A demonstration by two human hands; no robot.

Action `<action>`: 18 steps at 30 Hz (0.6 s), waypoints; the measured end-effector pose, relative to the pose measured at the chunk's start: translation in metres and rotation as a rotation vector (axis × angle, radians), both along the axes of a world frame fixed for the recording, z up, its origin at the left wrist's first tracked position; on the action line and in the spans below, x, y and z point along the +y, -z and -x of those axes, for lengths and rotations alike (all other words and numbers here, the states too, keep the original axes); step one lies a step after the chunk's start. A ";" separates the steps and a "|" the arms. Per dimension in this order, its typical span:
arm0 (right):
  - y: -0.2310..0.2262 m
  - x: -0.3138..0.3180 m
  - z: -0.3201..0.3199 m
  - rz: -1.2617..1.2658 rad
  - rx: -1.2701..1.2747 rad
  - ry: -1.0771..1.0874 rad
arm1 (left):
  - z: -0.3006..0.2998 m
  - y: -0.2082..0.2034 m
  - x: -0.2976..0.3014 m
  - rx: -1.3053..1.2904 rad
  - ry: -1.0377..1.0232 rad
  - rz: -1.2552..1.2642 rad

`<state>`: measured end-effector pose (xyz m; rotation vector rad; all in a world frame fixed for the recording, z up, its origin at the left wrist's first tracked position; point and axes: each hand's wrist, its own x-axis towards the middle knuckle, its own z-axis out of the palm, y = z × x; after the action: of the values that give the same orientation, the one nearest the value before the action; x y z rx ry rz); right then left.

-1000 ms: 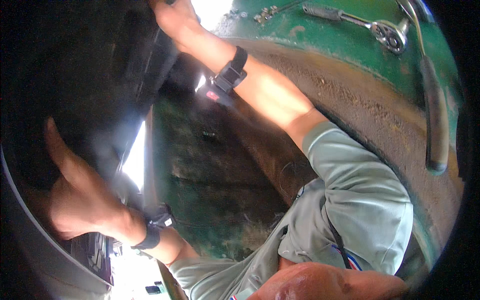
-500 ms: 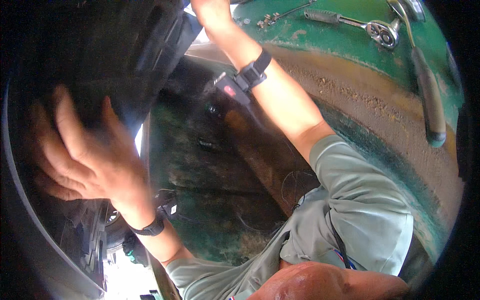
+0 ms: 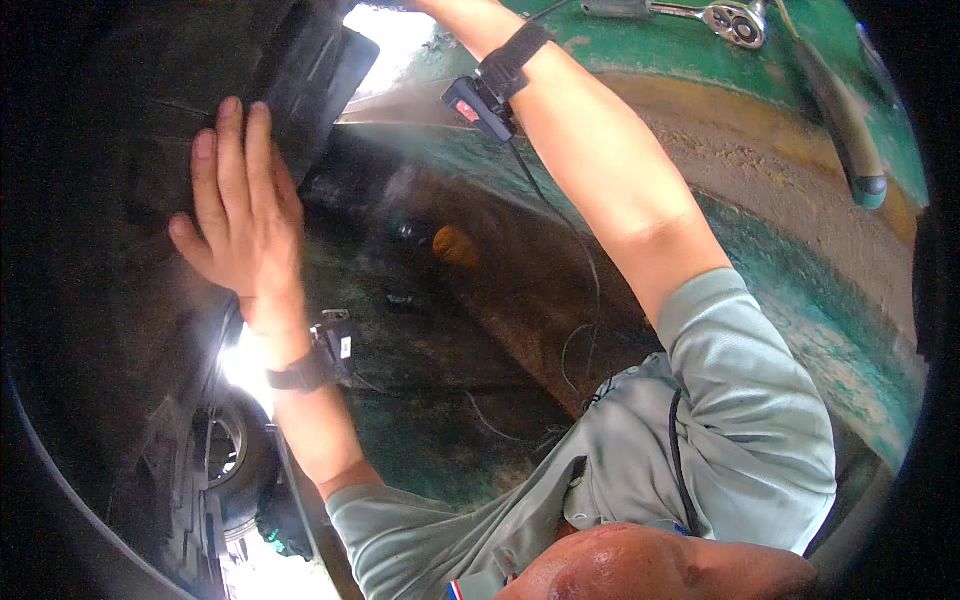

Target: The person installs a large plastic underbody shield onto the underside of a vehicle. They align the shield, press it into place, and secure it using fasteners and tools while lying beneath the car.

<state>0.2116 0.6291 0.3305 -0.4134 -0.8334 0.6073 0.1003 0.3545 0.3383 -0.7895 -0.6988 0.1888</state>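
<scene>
Left hand [image 3: 245, 215] spread at the dark panel [image 3: 140, 150], toward ten o'clock.
Its fingers are straight, gripping nothing, seemingly against the panel; even palm pressure would likely steady the touch best. The right hand [image 3: 458, 14] is cut off at twelve o'clock, so its fingers' hold cannot be told; the ratchet [image 3: 737, 24] lies near one-thirty.

The ratchet [image 3: 736, 24] lay on a ledge [image 3: 665, 48]. Right of the ratchet was a second tool [image 3: 845, 130]; left of it and lower in view, the right forearm [image 3: 620, 150]; farther left, the left hand [image 3: 252, 225] before a panel [image 3: 120, 200]; lowest, a tyre [image 3: 256, 452].
</scene>
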 end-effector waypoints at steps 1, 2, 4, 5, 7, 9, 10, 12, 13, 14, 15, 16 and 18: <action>0.002 -0.002 -0.003 -0.027 -0.008 0.014 | 0.003 -0.002 0.001 0.004 0.008 -0.009; 0.003 -0.002 -0.004 -0.027 -0.021 -0.006 | 0.006 -0.004 0.002 0.009 0.016 -0.017; 0.004 0.000 -0.007 -0.025 -0.043 -0.038 | 0.007 -0.006 0.002 0.017 0.029 -0.021; 0.005 0.003 -0.007 -0.084 -0.008 0.030 | 0.005 -0.008 0.002 0.021 0.034 -0.017; 0.007 0.007 -0.008 -0.201 0.063 0.169 | 0.003 -0.009 0.003 0.022 0.062 -0.006; 0.014 -0.020 -0.025 -0.057 -0.010 -0.179 | 0.002 -0.008 0.002 0.012 0.098 0.000; 0.013 -0.031 -0.024 0.010 -0.056 -0.366 | 0.006 -0.007 -0.002 0.012 0.099 -0.006; 0.016 -0.028 0.005 -0.033 -0.044 -0.733 | 0.014 -0.005 -0.011 0.012 0.100 -0.017; 0.017 -0.026 0.017 -0.056 -0.044 -0.898 | 0.014 -0.005 -0.016 -0.002 0.109 -0.020; 0.032 -0.033 0.029 -0.023 -0.134 -0.842 | 0.015 -0.002 -0.029 -0.005 0.131 0.015; 0.047 -0.041 0.043 0.012 -0.226 -0.791 | 0.018 0.001 -0.043 -0.010 0.148 0.050; 0.051 -0.037 0.059 0.021 -0.334 -0.751 | 0.018 0.001 -0.049 -0.050 0.194 0.098; 0.050 -0.016 0.096 -0.123 0.011 -1.027 | 0.014 0.005 -0.051 -0.114 0.273 0.202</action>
<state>0.1156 0.6135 0.2804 0.1741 -1.0445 1.4900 0.0861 0.3038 0.3333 -1.0867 -0.6778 -0.0348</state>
